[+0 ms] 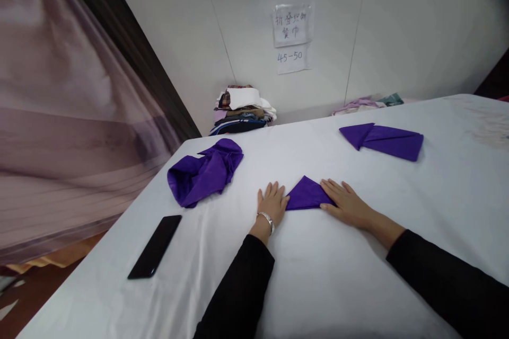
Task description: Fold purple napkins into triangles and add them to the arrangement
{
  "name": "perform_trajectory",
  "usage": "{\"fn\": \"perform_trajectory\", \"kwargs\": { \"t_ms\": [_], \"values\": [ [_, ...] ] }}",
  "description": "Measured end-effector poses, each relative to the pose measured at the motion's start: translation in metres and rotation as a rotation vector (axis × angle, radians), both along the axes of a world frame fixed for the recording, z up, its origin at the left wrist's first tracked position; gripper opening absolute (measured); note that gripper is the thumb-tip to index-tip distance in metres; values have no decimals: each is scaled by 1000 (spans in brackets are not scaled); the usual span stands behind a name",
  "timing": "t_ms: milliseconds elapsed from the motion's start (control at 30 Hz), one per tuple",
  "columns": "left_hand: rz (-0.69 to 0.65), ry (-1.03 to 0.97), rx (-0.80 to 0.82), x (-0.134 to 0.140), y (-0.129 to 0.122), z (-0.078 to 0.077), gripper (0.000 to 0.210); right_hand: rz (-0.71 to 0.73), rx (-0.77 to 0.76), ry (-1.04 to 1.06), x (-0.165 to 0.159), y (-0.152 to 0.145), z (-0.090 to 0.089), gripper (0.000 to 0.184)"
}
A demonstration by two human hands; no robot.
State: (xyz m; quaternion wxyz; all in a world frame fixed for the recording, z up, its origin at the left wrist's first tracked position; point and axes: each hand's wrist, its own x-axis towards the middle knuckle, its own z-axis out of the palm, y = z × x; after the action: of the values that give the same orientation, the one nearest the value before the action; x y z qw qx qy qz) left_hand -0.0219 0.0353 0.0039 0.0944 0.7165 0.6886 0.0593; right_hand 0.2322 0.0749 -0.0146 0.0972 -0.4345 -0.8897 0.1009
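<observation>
1. A pale wall (238, 16) fills the top of the frame, with handwritten sheets (292, 34) stuck up near the top centre; a sheer pinkish curtain (79, 90) hangs at the left. A table (326, 280) under a white cloth spreads over the middle and lower frame, and a stack of clothes (242, 108) sits behind its far edge, upper centre.
2. Three purple pieces lie at different stages. In the upper right, a folded strip (393, 142) has a pointed end turned to the left and looks shaped, though whether it is finished cannot be told. In the left-centre, a loose purple cloth (207, 175) lies rumpled, its folding apparently yet to be done.
3. The piece being worked, a purple triangle (306, 196), lies just below the frame's centre. I judge it partway through: its folds are made and pressed fairly flat, but it lacks the strip's form.
4. It looks smooth and plain, with its peak pointing up the frame and a straight lower edge.
5. The left hand (273, 204) lies palm down, fingers spread, thumb at the triangle's left corner. The right hand (348, 204) is also flat and extended, covering the right corner; neither grips anything.
</observation>
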Motion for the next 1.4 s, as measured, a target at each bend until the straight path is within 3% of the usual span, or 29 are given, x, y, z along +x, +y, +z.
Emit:
{"fn": "perform_trajectory", "kwargs": {
  "t_ms": [233, 567, 767, 900, 1033, 1200, 1400],
  "values": [
    [-4, -87, 166, 10, -4, 6, 25, -121, -104, 207, 3, 5, 3, 53],
    [112, -65, 115, 18, -6, 11, 19, -176, -65, 317, 3, 14, -10, 20],
    [143, -93, 99, 16, -6, 12, 16, -165, -18, 348, -7, 32, -12, 13],
    [162, -92, 118, 17, -9, 12, 17, -185, 4, 293, -4, 30, -10, 18],
    [163, -88, 148, 18, -12, 11, 18, -209, 64, 214, -12, 15, 4, 39],
    [154, -79, 158, 18, -15, 12, 19, 38, 150, 103, -57, 0, 27, 61],
    [166, -68, 151, 17, -14, 10, 19, 29, 115, -46, -91, 11, 8, 72]
  ]
}}
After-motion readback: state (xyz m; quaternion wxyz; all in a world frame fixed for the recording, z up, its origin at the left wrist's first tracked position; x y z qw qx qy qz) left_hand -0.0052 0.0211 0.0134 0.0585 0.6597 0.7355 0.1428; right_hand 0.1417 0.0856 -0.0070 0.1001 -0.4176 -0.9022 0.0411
